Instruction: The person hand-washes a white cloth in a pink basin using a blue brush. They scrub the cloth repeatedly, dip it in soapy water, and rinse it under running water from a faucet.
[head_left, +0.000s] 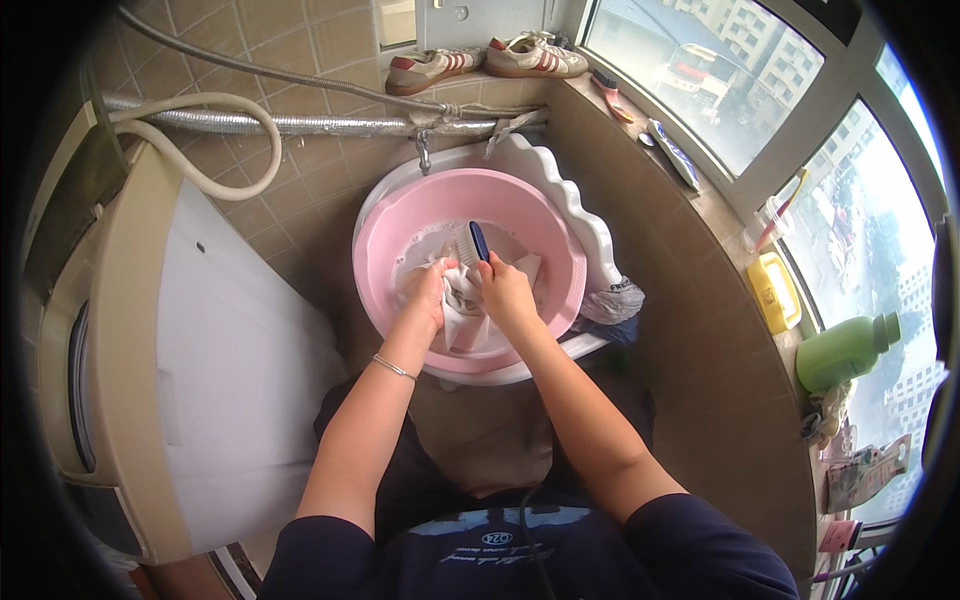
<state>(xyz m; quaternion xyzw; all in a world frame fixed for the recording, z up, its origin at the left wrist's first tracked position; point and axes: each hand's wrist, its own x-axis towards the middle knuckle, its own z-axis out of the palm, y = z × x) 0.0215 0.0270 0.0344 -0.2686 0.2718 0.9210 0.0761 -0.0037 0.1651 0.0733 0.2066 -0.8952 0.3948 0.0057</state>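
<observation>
In front of me a pink plastic basin rests in a white sink with a scalloped rim. Soapy water and wet white cloth are inside it. My left hand grips part of the cloth, which is bunched over the water. My right hand holds a blue-handled scrubbing brush, its pale bristles facing left, close to the cloth. The fingertips of both hands are partly hidden by the cloth and the brush.
A metal tap stands behind the basin. Left is a washing machine. Sneakers sit on the back ledge. Along the window sill are a pink brush, a tube, a yellow soap box and a green bottle. Dark and grey cloths hang at the sink's right.
</observation>
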